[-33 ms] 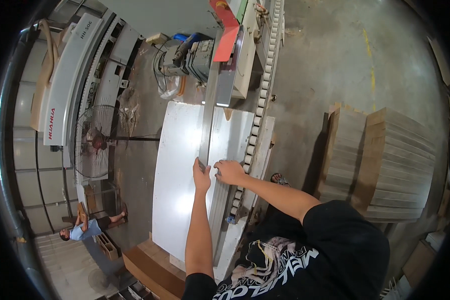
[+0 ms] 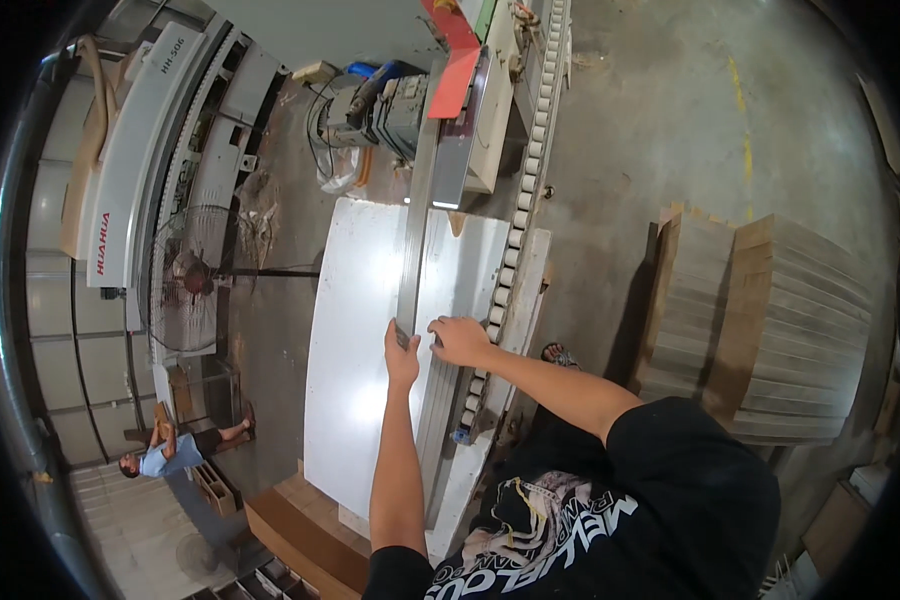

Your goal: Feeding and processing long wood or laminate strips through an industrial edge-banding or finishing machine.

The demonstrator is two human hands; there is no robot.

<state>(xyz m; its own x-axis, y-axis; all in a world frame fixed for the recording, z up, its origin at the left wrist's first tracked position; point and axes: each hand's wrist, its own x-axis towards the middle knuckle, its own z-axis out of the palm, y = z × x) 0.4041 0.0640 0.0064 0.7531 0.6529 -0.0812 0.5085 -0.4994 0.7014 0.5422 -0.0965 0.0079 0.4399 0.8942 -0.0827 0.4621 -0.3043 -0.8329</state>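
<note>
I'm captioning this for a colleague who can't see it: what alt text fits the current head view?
A person's left hand and right hand are at long grey strips over a white board, beside a roller track. A red angled piece shows near the top, a caged fan at left and stacked panels at right.

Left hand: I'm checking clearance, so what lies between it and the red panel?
In the head view, a grey strip runs from the left hand toward the red panel, partly over the white tabletop.
</note>
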